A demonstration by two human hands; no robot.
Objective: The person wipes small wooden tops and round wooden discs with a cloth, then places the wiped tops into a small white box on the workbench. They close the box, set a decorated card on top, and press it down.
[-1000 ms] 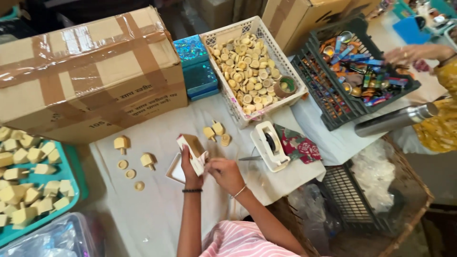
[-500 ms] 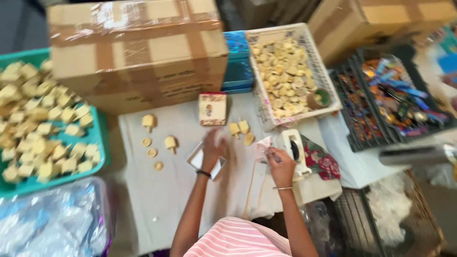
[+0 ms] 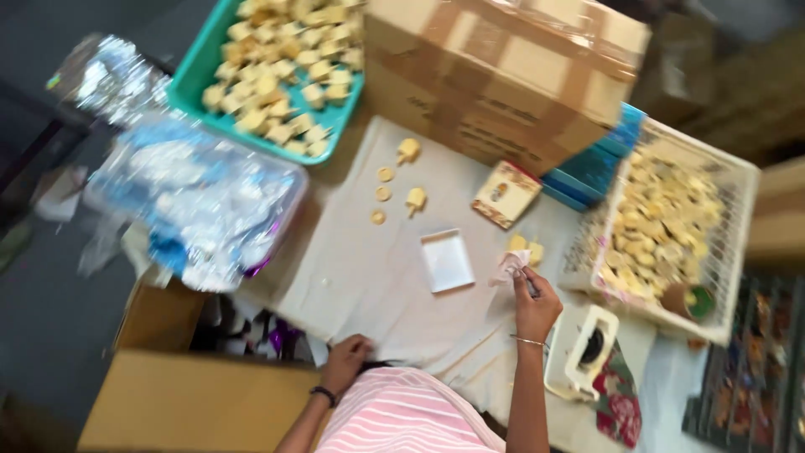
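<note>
At the far left a heap of clear plastic bags [image 3: 197, 201] with blue and silver glints lies over the edge of the desk [image 3: 360, 277], which is covered by a pale cloth. Behind it stands a teal tray [image 3: 189, 88] full of small cream-coloured pieces. Below, an open brown carton [image 3: 189, 398] sits against the desk's near edge, and the left hand [image 3: 348, 359] rests with curled fingers on the cloth just beside that carton (whether it pinches anything cannot be told). Toward the middle, a few loose cream pieces [image 3: 398, 180] lie scattered, and a white square tray [image 3: 447, 261] lies flat and apart from them. Behind stands a large taped cardboard box [image 3: 495, 71], with a small printed card box [image 3: 506, 194] just in front of it. The right hand [image 3: 535, 306] is closed around a thin dark tool and a scrap of whitish wrapper [image 3: 509, 267], just right of the white tray. Further right stand a white tape dispenser [image 3: 580, 351] and a white mesh basket [image 3: 729, 252] of cream pieces.
</note>
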